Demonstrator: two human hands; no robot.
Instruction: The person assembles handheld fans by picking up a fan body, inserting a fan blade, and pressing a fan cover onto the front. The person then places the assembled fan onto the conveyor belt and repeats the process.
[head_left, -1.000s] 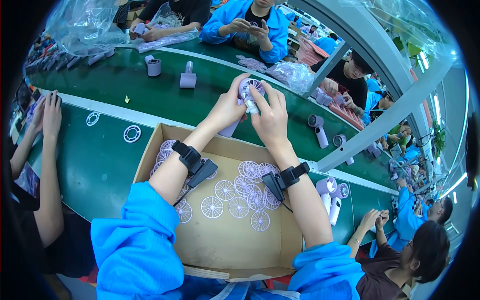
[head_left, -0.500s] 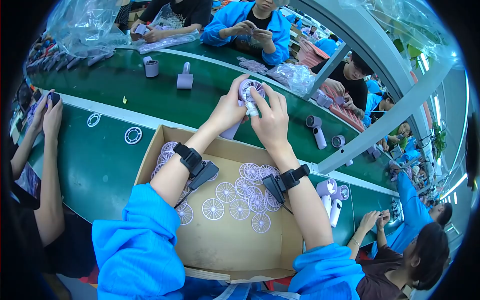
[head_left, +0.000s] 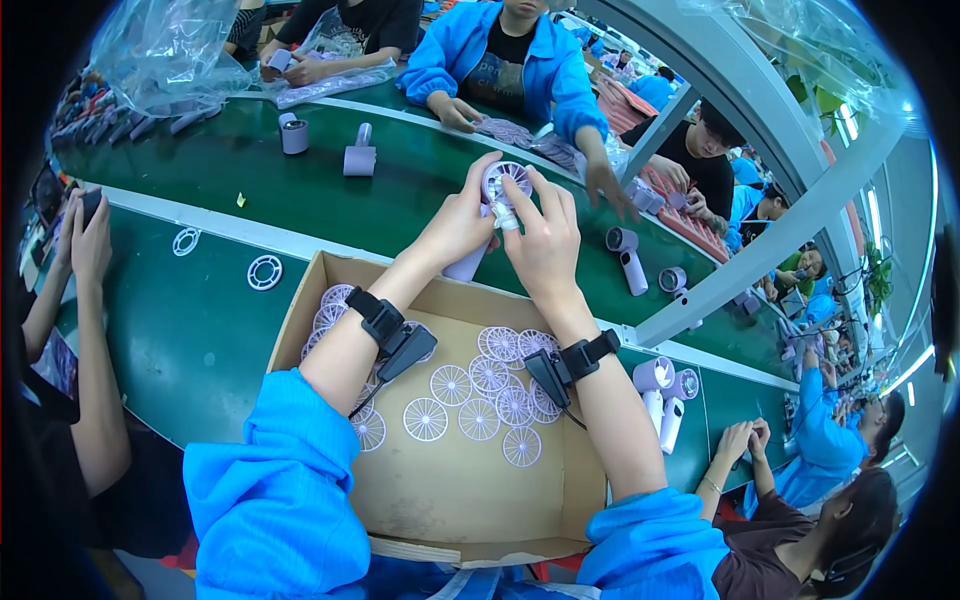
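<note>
A lavender handheld fan point(head_left: 467, 262) is held above the far edge of an open cardboard box point(head_left: 450, 505). My left hand point(head_left: 460, 218) wraps round its head and upper handle from the left. My right hand point(head_left: 545, 235) grips the head from the right, thumb and fingers pressed on the spoked round face; white coverings show on some fingertips. Part of the handle is hidden behind my hands. Inside the box below my wrists lie several flat lavender fan grilles point(head_left: 426, 419), some overlapping.
Lavender fan bodies stand on the green belt point(head_left: 400, 205), and several fans point(head_left: 672, 400) lie right of the box. Two pale rings point(head_left: 265, 272) rest to the left. A metal frame post point(head_left: 715, 285) slants across the right. Co-workers sit all round; one across reaches over the belt.
The fan bodies and a yellow scrap on the belt have shifted slightly left. The co-worker opposite has parted their hands and reaches out over the belt. My hands stay nearly still.
</note>
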